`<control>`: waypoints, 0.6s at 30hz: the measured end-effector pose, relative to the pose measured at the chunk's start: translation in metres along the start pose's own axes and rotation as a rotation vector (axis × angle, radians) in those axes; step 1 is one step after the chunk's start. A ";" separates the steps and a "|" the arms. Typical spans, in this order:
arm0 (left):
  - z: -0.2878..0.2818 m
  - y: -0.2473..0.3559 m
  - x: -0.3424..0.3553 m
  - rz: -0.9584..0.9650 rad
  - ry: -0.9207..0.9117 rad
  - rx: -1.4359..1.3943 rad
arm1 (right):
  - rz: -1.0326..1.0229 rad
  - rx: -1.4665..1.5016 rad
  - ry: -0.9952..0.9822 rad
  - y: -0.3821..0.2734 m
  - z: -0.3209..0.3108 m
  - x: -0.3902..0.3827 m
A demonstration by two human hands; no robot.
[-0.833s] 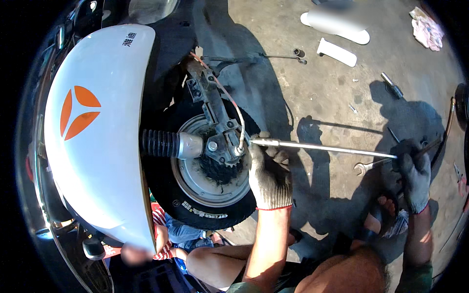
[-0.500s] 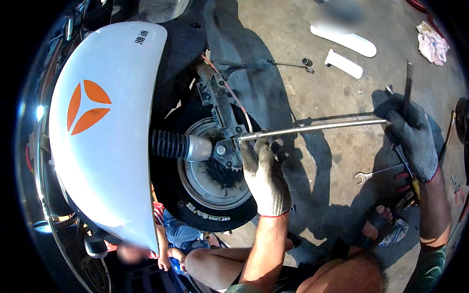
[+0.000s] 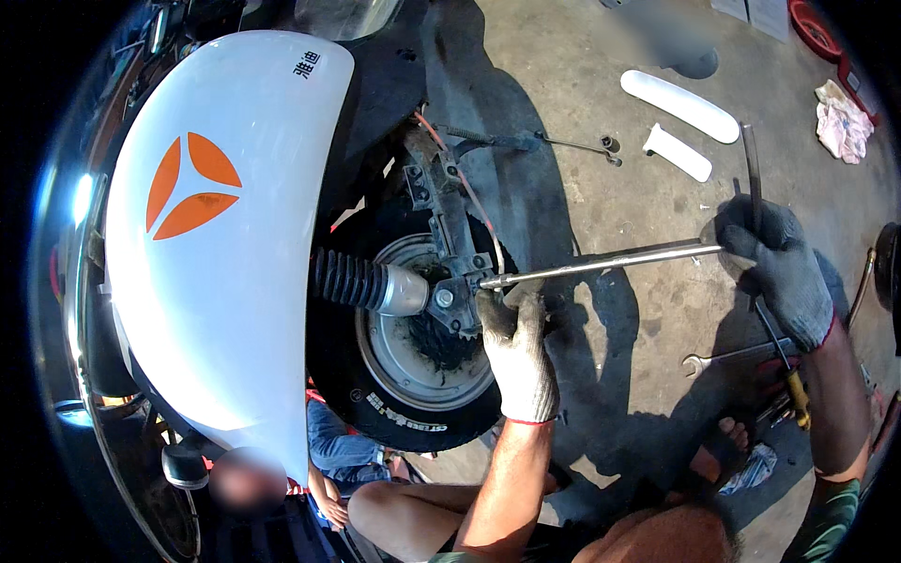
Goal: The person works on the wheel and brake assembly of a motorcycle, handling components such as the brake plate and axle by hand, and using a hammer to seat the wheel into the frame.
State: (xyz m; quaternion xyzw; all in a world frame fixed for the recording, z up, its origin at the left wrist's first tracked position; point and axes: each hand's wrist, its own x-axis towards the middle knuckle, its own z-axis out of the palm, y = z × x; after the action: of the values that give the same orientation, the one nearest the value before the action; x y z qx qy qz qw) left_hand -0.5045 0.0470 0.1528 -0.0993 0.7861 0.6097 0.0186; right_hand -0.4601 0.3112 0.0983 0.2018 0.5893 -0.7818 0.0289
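A long silver T-handle socket wrench (image 3: 610, 262) lies nearly level, its socket end against a bracket (image 3: 457, 298) beside the wheel hub. My left hand (image 3: 524, 361), in a pale work glove with dark fingers, closes around the tool near that end. At the far end my gloved right hand (image 3: 784, 272) grips the dark crossbar, one end of which sticks up past the fingers. The scooter's wheel (image 3: 422, 371) has a black tyre and a silver rim. A shock absorber (image 3: 375, 284) with a black ribbed boot meets the bracket. The bolt under the socket is hidden.
A large white body panel (image 3: 216, 310) with orange marks fills the left. An open-end spanner (image 3: 741, 356) and a yellow-handled screwdriver (image 3: 796, 385) lie below my right hand. White plastic pieces (image 3: 680, 106) and a pink cloth (image 3: 843, 122) lie farther off. Another person's hand (image 3: 328, 505) shows beneath the panel.
The crossbar has changed its slant in my right hand, which now sits a little closer to the wheel. My left hand stays by the socket. The whole view has shifted slightly.
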 end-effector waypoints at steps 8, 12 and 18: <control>-0.002 -0.009 -0.004 0.100 -0.006 0.100 | -0.079 0.007 0.054 0.014 0.001 -0.001; 0.022 -0.009 -0.037 0.047 -0.144 -0.063 | -0.230 -0.200 -0.001 0.014 -0.004 -0.006; 0.082 -0.014 -0.028 -0.121 -0.540 -0.456 | 0.101 -0.069 -0.082 -0.024 0.008 -0.023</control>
State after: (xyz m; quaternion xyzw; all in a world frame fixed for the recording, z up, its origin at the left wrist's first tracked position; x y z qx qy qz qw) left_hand -0.4819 0.1264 0.1225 0.0174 0.5893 0.7715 0.2393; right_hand -0.4481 0.3069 0.1299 0.1979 0.6034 -0.7660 0.0994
